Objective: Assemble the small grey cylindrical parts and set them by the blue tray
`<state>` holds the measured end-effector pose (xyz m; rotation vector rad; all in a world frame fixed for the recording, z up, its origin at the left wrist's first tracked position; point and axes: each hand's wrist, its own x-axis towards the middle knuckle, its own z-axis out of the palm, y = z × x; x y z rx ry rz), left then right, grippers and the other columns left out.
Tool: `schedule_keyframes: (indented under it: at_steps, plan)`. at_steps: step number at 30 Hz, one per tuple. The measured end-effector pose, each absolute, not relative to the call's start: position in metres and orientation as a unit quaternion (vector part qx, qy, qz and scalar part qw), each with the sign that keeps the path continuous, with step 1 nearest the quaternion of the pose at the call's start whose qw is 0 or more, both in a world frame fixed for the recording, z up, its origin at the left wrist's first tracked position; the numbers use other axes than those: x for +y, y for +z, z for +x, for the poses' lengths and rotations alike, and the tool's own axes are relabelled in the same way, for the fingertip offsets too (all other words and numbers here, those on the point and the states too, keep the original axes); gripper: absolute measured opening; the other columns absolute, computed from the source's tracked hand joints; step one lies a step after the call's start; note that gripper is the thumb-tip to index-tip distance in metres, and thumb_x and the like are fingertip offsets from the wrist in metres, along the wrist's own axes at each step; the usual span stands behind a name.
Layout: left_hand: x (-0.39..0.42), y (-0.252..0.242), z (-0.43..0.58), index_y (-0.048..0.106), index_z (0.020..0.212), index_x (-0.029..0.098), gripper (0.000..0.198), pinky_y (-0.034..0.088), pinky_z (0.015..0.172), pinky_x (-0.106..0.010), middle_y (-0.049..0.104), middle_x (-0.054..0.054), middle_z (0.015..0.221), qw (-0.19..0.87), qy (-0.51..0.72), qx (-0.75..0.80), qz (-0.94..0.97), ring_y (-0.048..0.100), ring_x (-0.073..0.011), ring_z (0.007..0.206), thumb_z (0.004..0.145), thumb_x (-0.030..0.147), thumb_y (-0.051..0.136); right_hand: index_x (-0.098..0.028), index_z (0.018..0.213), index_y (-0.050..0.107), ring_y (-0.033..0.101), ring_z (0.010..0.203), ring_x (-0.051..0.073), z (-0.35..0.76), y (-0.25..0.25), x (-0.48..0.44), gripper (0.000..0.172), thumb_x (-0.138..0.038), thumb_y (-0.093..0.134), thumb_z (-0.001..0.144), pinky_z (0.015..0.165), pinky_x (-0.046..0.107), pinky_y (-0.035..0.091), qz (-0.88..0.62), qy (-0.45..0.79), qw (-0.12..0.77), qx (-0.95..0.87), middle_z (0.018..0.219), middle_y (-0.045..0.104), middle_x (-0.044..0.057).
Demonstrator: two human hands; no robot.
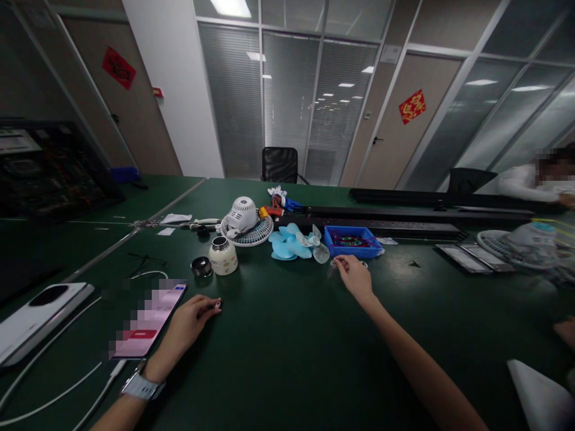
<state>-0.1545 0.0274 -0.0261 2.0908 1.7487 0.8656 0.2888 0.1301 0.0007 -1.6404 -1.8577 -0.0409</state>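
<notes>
My left hand rests on the green table beside a phone with a lit screen; its fingers are curled loosely, holding nothing I can see. My right hand reaches forward, fingertips pinched on a small ring-like part lying just in front of a blue tray. Light blue fan blades lie left of that tray. A white fan motor housing sits on a white fan grille.
A white jar and its dark lid stand left of the blades. A white device with cables lies far left. Black rails cross the back. Another person sits at the right, near another fan grille.
</notes>
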Motion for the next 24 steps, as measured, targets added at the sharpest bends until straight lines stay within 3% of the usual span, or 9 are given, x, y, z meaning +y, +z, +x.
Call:
schedule_keyframes:
  at_steps: [11, 18, 24]
  plan:
    - [0.033, -0.028, -0.161, 0.075, 0.103, 0.023, 0.037, 0.053, 0.066, -0.032, 0.066, -0.007, 0.096, 0.163, 0.282, 0.592, 0.737, 0.064, -0.0218, 0.077, 0.085, 0.049, 0.055, -0.021, 0.100, 0.069, 0.058, 0.066, 0.016, 0.285, 0.002, 0.129, 0.030, -0.038, 0.046, 0.092, 0.059, 0.026, 0.036, -0.642, -0.018, 0.309, -0.701, 0.084, 0.066, 0.004]
    - [0.032, -0.039, -0.162, 0.067, 0.096, 0.020, 0.030, 0.053, 0.079, -0.037, 0.064, -0.009, 0.100, 0.123, 0.317, 0.590, 0.732, 0.064, -0.0247, 0.090, 0.092, 0.041, 0.047, -0.021, 0.098, 0.070, 0.059, 0.065, 0.017, 0.288, -0.005, 0.133, 0.032, -0.041, 0.046, 0.091, 0.061, 0.027, 0.039, -0.639, 0.010, 0.352, -0.683, 0.079, 0.067, 0.004]
    - [0.031, -0.010, -0.149, 0.052, 0.082, 0.021, 0.027, 0.049, 0.061, -0.035, 0.058, -0.006, 0.078, 0.065, 0.340, 0.631, 0.695, 0.058, -0.0224, 0.067, 0.095, 0.036, 0.034, -0.020, 0.097, 0.069, 0.060, 0.067, 0.017, 0.288, -0.007, 0.132, 0.033, -0.042, 0.046, 0.091, 0.061, 0.027, 0.040, -0.634, 0.012, 0.372, -0.679, 0.079, 0.067, 0.004]
